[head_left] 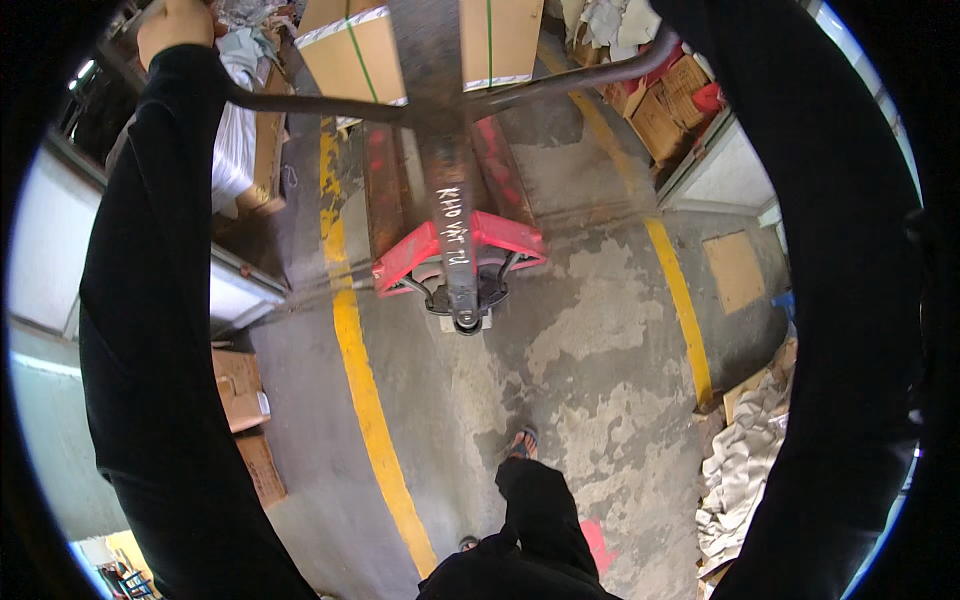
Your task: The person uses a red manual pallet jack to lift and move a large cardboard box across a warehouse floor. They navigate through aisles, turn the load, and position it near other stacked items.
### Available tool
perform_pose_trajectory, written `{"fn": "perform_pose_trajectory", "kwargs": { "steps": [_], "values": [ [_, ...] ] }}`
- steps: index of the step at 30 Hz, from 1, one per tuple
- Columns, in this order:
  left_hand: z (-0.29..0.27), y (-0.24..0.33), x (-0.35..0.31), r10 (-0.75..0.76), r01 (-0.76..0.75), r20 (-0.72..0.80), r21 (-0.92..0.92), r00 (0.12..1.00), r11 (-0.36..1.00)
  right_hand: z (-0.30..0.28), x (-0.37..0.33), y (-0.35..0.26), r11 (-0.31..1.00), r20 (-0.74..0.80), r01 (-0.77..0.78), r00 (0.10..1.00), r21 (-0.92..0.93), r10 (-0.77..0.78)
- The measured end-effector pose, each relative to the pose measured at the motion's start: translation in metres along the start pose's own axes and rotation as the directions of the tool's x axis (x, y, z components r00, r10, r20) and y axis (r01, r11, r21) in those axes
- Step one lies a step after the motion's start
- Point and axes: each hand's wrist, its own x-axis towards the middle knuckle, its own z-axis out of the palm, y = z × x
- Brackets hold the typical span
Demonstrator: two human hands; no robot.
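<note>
A red pallet jack (508, 232) stands ahead of me, its worn forks stretching away over the floor. Its dark steel handle (447, 160) rises toward me and spreads into two curved side bars. At the upper left, my left hand (178, 30) is closed around the end of the left bar, its fingers partly cut off by the picture's edge. The right bar (585, 78) runs up to my right sleeve (830, 200); my right hand lies outside the picture. Beyond the handle are cardboard boxes (350, 55) with green straps, at the forks' far part.
Yellow lines (365, 400) border the concrete aisle. White panels (735, 165) stand on both sides. Open cartons (665, 110) sit at the far right, cardboard boxes (240, 390) at the left. Crumpled pale material (745, 460) lies near right. My sandalled foot (522, 442) is on the floor.
</note>
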Motion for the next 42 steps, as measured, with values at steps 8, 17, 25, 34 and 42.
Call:
{"fn": "perform_pose_trajectory", "kwargs": {
  "steps": [8, 17, 25, 34, 42],
  "values": [
    [0.145, -0.164, 0.106, -0.194, 0.199, -0.049, 0.116, 0.980, 0.973, 0.197, 0.095, 0.028, 0.994, 0.065, 0.064, 0.995, 0.093, -0.071],
    [0.316, -0.298, 0.216, 0.043, -0.039, -0.048, 0.081, 0.998, 0.996, 0.435, 0.182, 0.101, 0.999, -0.060, -0.017, 0.998, -0.036, 0.015],
    [0.485, -0.435, 0.292, -0.068, 0.068, -0.032, 0.015, 0.997, 0.998, 0.664, 0.274, 0.128, 0.969, 0.033, 0.047, 0.998, 0.241, -0.057],
    [0.536, -0.479, 0.344, -0.116, 0.117, 0.011, -0.090, 0.993, 0.989, 0.743, 0.337, 0.147, 0.954, -0.108, 0.038, 0.994, 0.298, -0.006],
    [0.531, -0.465, 0.336, -0.182, 0.183, 0.031, -0.057, 0.983, 0.981, 0.730, 0.334, 0.155, 0.858, -0.133, 0.059, 0.991, 0.510, 0.011]
  ]
}}
